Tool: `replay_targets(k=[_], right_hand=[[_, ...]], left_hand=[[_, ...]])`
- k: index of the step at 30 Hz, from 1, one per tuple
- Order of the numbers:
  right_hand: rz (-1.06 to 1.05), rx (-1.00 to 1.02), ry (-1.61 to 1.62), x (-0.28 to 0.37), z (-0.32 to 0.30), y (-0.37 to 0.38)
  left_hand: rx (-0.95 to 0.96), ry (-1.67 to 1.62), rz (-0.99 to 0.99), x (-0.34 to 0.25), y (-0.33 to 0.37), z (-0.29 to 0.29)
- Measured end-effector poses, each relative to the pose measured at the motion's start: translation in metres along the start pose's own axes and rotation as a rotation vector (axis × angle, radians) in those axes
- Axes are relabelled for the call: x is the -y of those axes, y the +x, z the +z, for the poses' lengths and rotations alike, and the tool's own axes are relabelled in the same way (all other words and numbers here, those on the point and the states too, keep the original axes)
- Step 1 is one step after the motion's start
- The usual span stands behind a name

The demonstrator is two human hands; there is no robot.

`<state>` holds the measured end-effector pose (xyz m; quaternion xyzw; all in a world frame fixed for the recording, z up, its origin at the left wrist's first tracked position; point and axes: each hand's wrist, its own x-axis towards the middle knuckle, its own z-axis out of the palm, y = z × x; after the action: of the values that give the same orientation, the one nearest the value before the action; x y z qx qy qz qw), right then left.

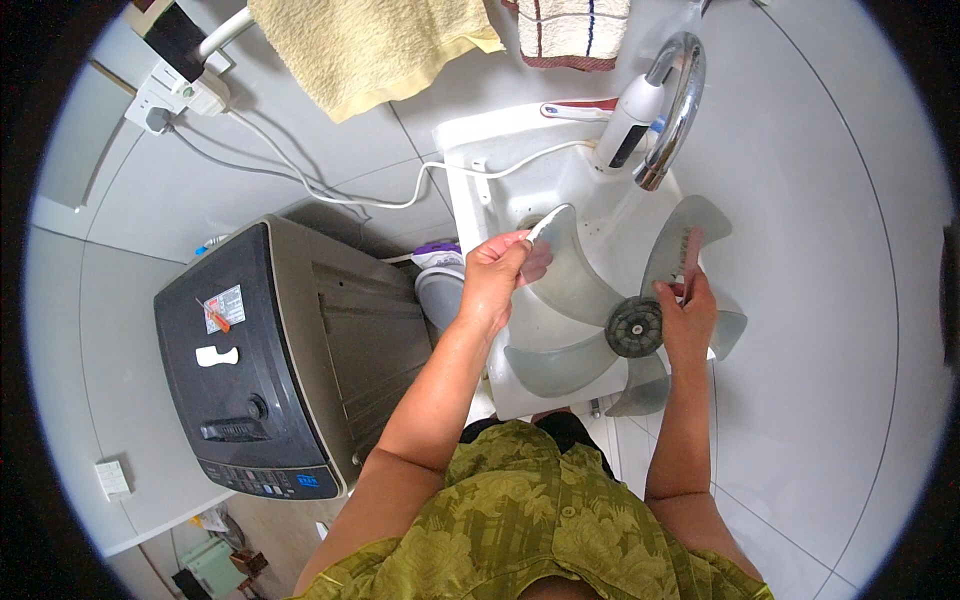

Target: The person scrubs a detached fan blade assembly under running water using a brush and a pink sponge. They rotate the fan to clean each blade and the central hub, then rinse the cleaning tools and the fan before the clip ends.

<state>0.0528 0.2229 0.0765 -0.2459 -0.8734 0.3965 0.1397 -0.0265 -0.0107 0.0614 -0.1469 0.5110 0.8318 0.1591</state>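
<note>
A translucent grey fan blade wheel (566, 270), with several broad blades round a dark ribbed hub (634, 328), is held over the white sink (524, 385). My left hand (497, 275) pinches the outer edge of the upper left blade between thumb and fingers. In my right hand (686, 315) is a small pink brush (692, 250), its row of bristles facing the upper right blade. That brush lies against or very close to the blade's surface; I cannot tell which. Part of the sink basin is hidden under the blades.
A curved chrome faucet (686, 95) rises behind the sink, beside a white cylindrical device (630, 125) with a white cord. A red and white brush (580, 109) rests on the back rim. To the left stands a dark-topped washing machine (235, 370). A yellow towel (370, 45) hangs above.
</note>
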Motion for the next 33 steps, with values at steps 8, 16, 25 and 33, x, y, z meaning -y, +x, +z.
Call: replay_targets(k=[8, 16, 25, 33], right_hand=[[0.085, 0.068, -0.003, -0.015, 0.005, 0.005], [0.0, 0.127, -0.016, -0.021, 0.022, -0.001], [-0.101, -0.219, 0.071, 0.01, -0.047, -0.041], [0.177, 0.081, -0.429, -0.046, -0.051, -0.069]], left_hand=[[0.285, -0.194, -0.017, 0.015, -0.002, -0.011], [0.527, 0.226, -0.532, 0.05, -0.011, -0.028], [0.574, 0.177, -0.418, 0.046, -0.029, -0.053], [0.376, -0.015, -0.357, 0.086, -0.025, -0.088]])
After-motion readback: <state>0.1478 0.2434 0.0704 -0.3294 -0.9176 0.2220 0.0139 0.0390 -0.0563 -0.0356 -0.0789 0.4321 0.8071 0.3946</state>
